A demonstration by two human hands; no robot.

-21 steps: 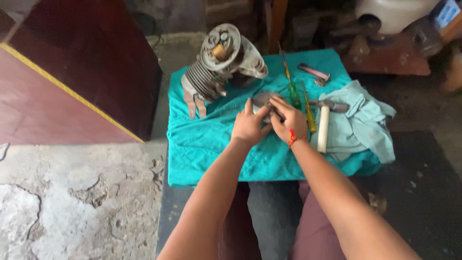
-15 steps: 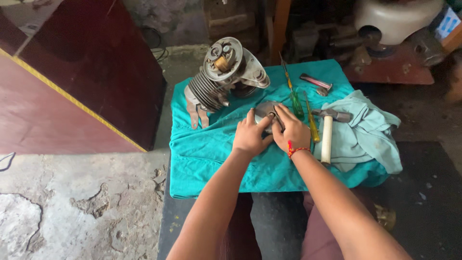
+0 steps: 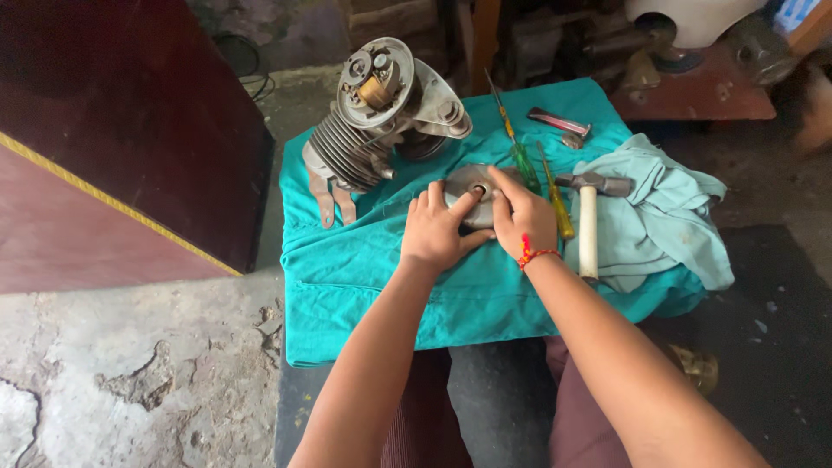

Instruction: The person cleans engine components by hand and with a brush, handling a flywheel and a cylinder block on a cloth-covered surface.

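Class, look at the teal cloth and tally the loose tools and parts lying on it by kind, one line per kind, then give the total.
Screwdrivers: 2 (green-handled, yellow-handled)
Hammers: 1
Finned engine blocks: 1
Round metal covers: 1, under both hands
Red-handled tools: 1
Pale rags: 1
Total: 7

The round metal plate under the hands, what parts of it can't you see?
Head view only:
- Round grey metal plate: its near half is hidden by the left hand and right hand.
- Its underside: hidden against the teal cloth.
- The small hole near its middle: too small to make out.
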